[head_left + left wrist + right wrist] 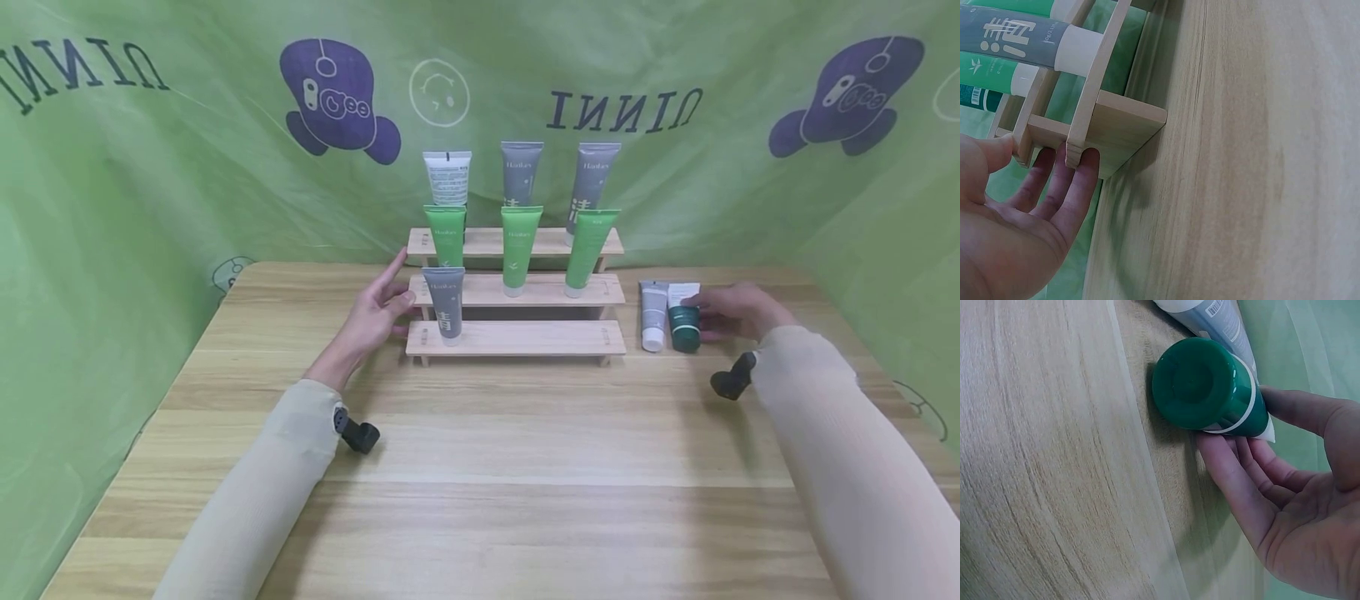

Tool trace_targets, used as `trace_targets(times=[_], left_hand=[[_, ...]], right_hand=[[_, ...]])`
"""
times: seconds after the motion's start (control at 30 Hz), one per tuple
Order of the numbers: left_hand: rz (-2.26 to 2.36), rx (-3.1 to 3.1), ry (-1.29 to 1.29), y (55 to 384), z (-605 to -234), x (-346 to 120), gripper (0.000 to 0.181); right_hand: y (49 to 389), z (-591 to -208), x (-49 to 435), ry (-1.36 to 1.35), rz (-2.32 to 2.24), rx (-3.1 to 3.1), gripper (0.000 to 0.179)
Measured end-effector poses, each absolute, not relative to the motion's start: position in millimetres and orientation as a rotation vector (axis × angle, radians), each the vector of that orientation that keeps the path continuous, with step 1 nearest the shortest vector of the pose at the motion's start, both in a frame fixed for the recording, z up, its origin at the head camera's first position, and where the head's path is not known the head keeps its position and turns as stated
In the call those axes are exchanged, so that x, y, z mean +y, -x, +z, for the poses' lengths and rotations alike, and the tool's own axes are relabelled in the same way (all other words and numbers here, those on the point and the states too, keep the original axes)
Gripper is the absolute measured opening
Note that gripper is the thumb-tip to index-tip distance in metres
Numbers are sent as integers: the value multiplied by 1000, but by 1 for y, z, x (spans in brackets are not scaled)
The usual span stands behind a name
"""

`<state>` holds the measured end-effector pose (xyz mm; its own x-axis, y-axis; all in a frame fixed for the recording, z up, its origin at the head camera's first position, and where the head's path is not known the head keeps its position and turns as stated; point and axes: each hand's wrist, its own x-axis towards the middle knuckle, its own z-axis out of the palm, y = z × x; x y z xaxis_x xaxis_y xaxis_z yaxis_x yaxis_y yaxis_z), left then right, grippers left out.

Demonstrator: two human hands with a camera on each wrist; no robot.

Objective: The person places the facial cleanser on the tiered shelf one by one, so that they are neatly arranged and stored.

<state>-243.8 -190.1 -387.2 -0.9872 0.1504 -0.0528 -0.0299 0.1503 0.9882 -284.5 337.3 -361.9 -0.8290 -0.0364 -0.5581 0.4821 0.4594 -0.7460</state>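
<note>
A three-tier wooden display rack (517,335) stands on the table, bearing squeeze tubes. At its left end my left hand (372,315) holds the shelf ends, thumb on the middle shelf and fingers reaching around below it, as the left wrist view shows. On the bottom shelf, at the left, stands a grey tube (447,305). To the right of the rack, my right hand (738,310) pinches a white tube with a dark green lower part and cap (1194,384), thumb on top and fingers along its side. Beside that tube lies a grey tube with a white cap (654,315).
The middle shelf carries green tubes (519,248) in a row. On the top shelf stand a white printed tube (448,179) and two grey tubes (521,171). A green patterned cloth (510,50) hangs behind and beside the wooden table (517,467).
</note>
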Motion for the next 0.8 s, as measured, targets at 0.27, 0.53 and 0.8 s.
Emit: trace_targets(times=[0.27, 0.53, 0.8], left_hand=[[1972, 2258, -109, 243, -387, -189, 73], [1968, 2265, -115, 244, -389, -190, 72], [1958, 2277, -116, 244, -388, -190, 72]], right_hand=[[283, -364, 340, -370, -1377, 2192, 51], [281, -365, 343, -337, -1449, 2132, 50], [281, -370, 347, -343, -1520, 2100, 37]])
